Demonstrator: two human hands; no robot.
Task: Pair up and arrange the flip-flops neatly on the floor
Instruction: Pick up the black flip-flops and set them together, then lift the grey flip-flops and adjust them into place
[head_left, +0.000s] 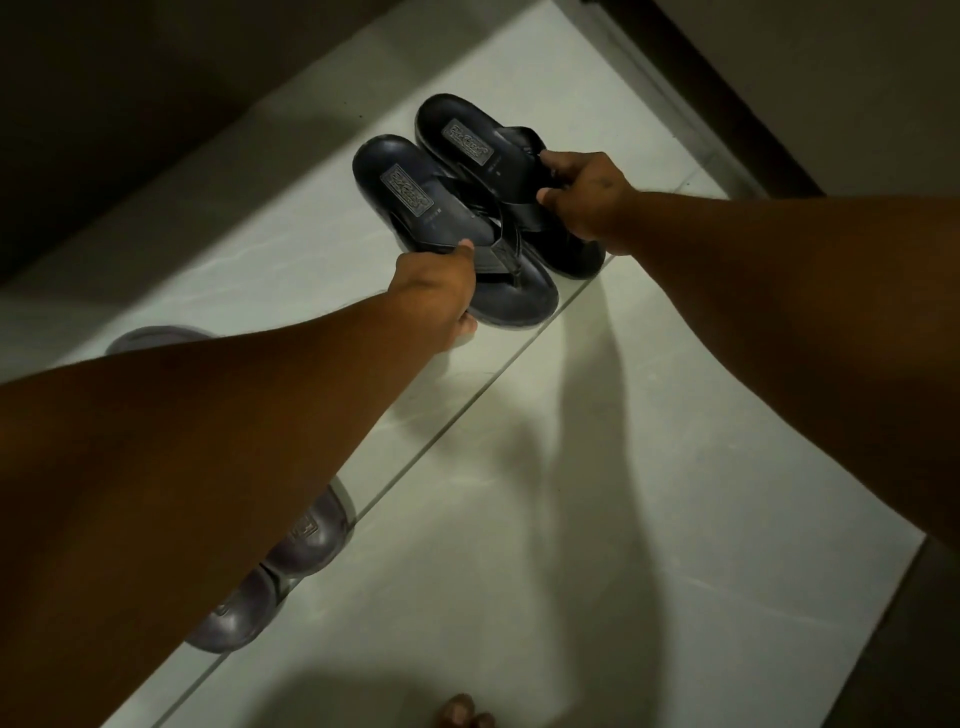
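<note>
A: Where are the black flip-flops (457, 218)?
B: Side by side on the pale tiled floor (649, 467). The left hand (434, 299) grips one by its strap, the right hand (587, 195) the other.
A: Any writing?
B: Grey heel labels, unreadable. Purple sandals (280, 566) lie near the dark wall (104, 104)

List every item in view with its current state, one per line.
Left black flip-flop: upright on its sole, strap gripped by the left hand.
Right black flip-flop: upright beside the first, soles touching, strap gripped by the right hand.
Purple-grey footwear: on the floor, mostly hidden under the left arm, untouched.
Floor: pale tiles, shadowed by the arms.
</note>
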